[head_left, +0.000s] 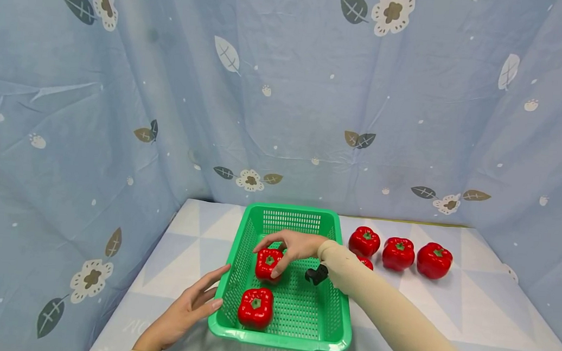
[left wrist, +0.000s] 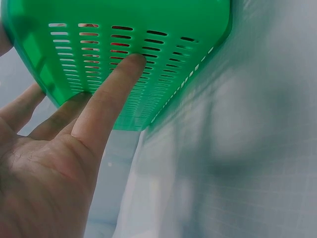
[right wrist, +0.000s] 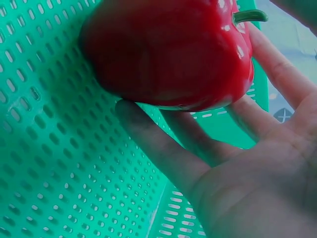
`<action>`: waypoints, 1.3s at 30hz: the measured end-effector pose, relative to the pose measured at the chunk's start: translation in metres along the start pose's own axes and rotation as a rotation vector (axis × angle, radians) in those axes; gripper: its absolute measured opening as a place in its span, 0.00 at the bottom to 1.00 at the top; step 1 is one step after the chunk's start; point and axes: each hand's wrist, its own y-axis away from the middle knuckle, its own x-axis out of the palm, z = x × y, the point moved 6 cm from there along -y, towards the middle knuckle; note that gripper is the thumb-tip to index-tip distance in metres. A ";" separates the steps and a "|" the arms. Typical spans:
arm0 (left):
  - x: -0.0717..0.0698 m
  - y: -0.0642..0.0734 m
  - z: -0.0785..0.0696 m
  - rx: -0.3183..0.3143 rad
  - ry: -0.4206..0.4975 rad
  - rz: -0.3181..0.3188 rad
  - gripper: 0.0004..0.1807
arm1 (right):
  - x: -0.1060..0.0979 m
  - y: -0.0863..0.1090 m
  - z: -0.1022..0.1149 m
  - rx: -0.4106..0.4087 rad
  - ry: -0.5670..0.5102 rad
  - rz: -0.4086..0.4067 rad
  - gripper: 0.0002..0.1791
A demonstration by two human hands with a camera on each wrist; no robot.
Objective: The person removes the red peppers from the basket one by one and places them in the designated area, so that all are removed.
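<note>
A green plastic basket (head_left: 294, 342) with slotted walls stands on the table. Over its inside, my right hand (head_left: 296, 244) holds a red bell pepper (head_left: 266, 264), thumb on the near side and fingers on the far side. In the right wrist view this bell pepper (right wrist: 173, 54) has a green stem, and the fingers curve along it above the perforated floor. A second bell pepper (head_left: 255, 308) sits in the basket's near left corner. My left hand (head_left: 185, 310) is at the basket's left side; in the left wrist view its extended fingers (left wrist: 106, 101) touch the slotted wall.
Right of the basket, a row of red bell peppers (head_left: 399, 254) sits on the patterned tablecloth (head_left: 472, 314). Another bell pepper (head_left: 365, 262) is partly hidden behind the right sleeve (head_left: 389, 308). A blue floral curtain (head_left: 306, 101) hangs behind the table and along its sides.
</note>
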 end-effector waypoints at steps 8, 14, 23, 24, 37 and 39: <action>0.001 0.000 0.000 0.009 0.014 0.006 0.37 | 0.001 -0.001 0.000 -0.008 0.018 -0.005 0.38; 0.000 0.000 -0.001 -0.001 0.003 -0.001 0.37 | 0.000 -0.001 -0.001 -0.002 0.036 -0.012 0.38; 0.001 0.000 -0.001 -0.003 -0.001 -0.004 0.36 | -0.004 0.002 0.005 -0.016 0.066 -0.024 0.38; 0.001 0.000 -0.001 -0.004 -0.001 -0.004 0.36 | -0.005 0.003 0.006 -0.020 0.070 -0.028 0.38; 0.002 0.000 -0.002 0.000 0.001 -0.010 0.36 | -0.029 0.027 0.038 -0.075 0.049 -0.050 0.36; 0.002 0.000 -0.002 0.001 0.003 -0.010 0.37 | -0.034 0.032 0.043 -0.082 0.044 -0.052 0.36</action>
